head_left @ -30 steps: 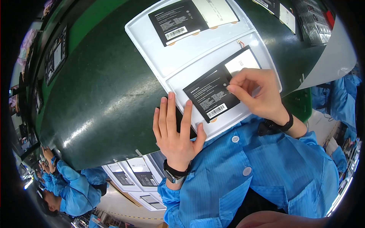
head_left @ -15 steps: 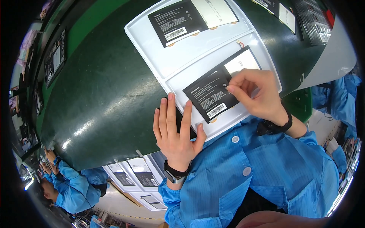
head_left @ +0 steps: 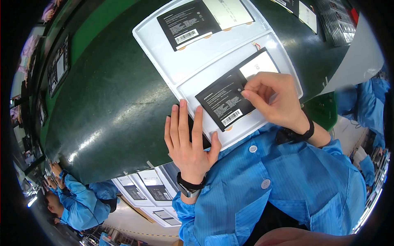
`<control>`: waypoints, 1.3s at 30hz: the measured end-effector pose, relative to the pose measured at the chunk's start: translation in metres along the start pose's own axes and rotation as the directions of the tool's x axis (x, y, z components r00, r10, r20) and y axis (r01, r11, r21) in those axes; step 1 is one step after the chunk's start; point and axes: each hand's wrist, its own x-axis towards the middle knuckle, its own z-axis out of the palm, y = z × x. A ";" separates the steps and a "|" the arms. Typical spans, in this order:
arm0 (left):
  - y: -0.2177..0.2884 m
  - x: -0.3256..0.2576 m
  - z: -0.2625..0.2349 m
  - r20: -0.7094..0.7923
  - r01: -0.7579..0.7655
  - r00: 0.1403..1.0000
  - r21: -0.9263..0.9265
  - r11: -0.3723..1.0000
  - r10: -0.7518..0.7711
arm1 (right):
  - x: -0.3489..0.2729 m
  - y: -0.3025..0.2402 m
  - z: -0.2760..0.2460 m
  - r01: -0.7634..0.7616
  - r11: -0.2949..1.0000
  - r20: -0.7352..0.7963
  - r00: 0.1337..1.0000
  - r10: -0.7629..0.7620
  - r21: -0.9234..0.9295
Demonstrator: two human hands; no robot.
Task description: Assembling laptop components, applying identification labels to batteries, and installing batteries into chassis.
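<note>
A white two-compartment tray [head_left: 186, 67] lies slanted before me. In its near compartment is a flat black-and-white battery pack [head_left: 219, 96] with a barcode label and a short red-and-white wire at its far edge. My right hand [head_left: 276, 96] is over this battery, thumb and forefinger pinched together at its middle; whatever is between the fingertips is too small to see. My left hand [head_left: 188, 141] lies flat with fingers apart along the tray's left edge, over a black item [head_left: 206, 141] mostly hidden beneath it. A similar battery [head_left: 188, 25] rests in the far compartment.
The green work table [head_left: 111, 102] curves around the tray. At far right lie another battery [head_left: 307, 17] and clear plastic blister trays [head_left: 336, 24]. A green basket [head_left: 324, 112] stands right of me. More white trays with batteries [head_left: 158, 192] sit below the table edge; a co-worker in blue [head_left: 84, 203] is at left.
The whole view has shifted very slightly. My right hand stays pinched over the same battery, and my left hand remains flat by the tray edge.
</note>
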 end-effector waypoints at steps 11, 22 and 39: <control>0.021 -0.005 -0.013 0.263 -0.160 0.951 -0.040 0.986 0.165 | 0.000 0.004 0.000 -0.014 1.000 -0.010 1.000 0.014 0.010; 0.027 -0.003 -0.013 0.268 -0.175 0.947 -0.033 0.984 0.178 | 0.011 0.004 -0.003 0.222 0.920 -0.018 0.970 -0.241 -0.323; 0.028 -0.008 -0.010 0.319 -0.244 0.924 0.060 0.968 0.213 | -0.019 0.009 -0.018 0.496 0.666 0.447 0.855 -0.262 -0.558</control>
